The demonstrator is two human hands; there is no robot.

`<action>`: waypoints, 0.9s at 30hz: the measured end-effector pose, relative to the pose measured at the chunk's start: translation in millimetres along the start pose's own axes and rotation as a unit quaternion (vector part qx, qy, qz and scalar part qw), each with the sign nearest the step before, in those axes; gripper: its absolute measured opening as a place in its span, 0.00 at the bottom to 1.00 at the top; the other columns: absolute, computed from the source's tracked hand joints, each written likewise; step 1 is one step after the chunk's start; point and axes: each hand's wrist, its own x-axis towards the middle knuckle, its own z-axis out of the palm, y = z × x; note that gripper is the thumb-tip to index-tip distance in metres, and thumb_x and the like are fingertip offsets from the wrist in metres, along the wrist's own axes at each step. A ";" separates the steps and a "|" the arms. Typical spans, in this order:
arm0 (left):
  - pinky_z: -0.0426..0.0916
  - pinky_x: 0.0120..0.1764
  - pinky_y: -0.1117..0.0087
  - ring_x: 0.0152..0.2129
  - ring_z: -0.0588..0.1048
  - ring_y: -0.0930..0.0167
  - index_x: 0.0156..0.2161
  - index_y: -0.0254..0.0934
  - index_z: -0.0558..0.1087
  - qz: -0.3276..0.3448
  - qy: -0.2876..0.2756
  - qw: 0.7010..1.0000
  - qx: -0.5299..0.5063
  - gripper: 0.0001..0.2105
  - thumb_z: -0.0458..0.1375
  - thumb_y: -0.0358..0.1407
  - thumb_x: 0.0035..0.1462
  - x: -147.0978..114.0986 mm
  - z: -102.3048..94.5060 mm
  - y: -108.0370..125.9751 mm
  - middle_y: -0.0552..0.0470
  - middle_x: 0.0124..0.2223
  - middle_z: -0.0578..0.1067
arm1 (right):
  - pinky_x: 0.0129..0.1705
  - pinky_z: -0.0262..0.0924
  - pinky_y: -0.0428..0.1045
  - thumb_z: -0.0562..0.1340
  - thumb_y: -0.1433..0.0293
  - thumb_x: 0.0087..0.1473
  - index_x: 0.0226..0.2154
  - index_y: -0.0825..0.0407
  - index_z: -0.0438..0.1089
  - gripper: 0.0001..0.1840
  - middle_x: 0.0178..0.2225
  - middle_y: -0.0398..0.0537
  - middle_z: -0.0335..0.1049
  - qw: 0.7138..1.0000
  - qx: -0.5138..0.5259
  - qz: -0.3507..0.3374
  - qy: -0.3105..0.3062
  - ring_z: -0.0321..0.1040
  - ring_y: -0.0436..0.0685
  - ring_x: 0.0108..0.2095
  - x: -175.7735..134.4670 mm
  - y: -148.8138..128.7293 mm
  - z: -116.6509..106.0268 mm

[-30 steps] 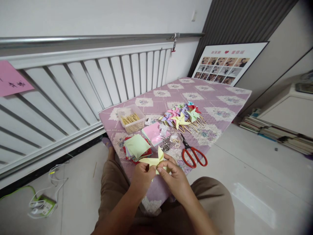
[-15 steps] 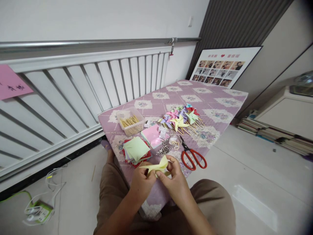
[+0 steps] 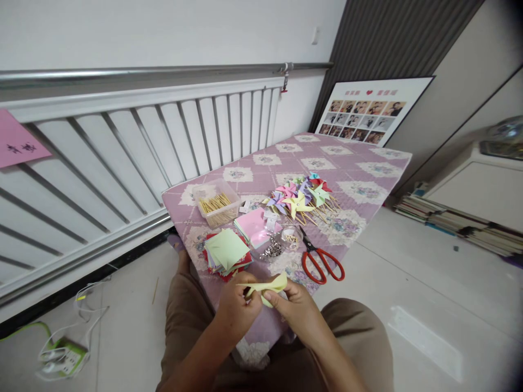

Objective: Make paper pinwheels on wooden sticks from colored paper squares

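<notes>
Paper (image 3: 278,283), yellow and folded, is held by both hands over the near end of the table (image 3: 267,329). The left hand (image 3: 238,302) has its fingers curled in, pinching the paper's left part; the right hand (image 3: 298,305) has thumb and fingers closed on the right part. Just beyond the left hand lies a pile of squares (image 3: 227,247), green on top. Farther right are a pink stack (image 3: 250,220), metal pins (image 3: 274,248) and a round tub (image 3: 300,239). Red-handled scissors (image 3: 326,264) lie right of the tub, blades pointing far. A box (image 3: 224,218) of sticks (image 3: 216,202) stands left, and pinwheels (image 3: 299,204) lie heaped to its right.
</notes>
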 end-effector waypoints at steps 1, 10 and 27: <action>0.63 0.28 0.72 0.24 0.71 0.71 0.27 0.36 0.70 0.005 0.001 1.000 0.007 0.05 0.53 0.26 0.45 -0.2 -0.1 -0.2 0.51 0.26 0.73 | 0.37 0.65 0.51 0.67 0.62 0.46 0.32 0.49 0.78 0.10 0.28 0.43 0.75 1.000 0.005 0.004 -0.001 0.69 0.57 0.32 -0.2 1.3 -0.2; 0.66 0.32 0.70 0.27 0.72 0.69 0.28 0.36 0.69 0.077 0.044 0.995 0.054 0.07 0.52 0.25 0.44 -0.9 0.5 0.0 0.50 0.28 0.73 | 0.33 0.62 0.49 0.70 0.59 0.43 0.26 0.51 0.76 0.12 0.25 0.42 0.72 0.997 0.068 0.039 -0.006 0.66 0.54 0.28 -0.9 6.4 2.3; 0.67 0.33 0.70 0.27 0.72 0.69 0.28 0.37 0.67 0.156 0.087 0.977 0.117 0.08 0.50 0.24 0.44 -4.1 3.2 5.0 0.50 0.28 0.72 | 0.32 0.61 0.48 0.71 0.59 0.41 0.27 0.51 0.77 0.13 0.25 0.42 0.73 0.990 0.121 0.065 0.001 0.65 0.52 0.26 -2.0 4.6 4.1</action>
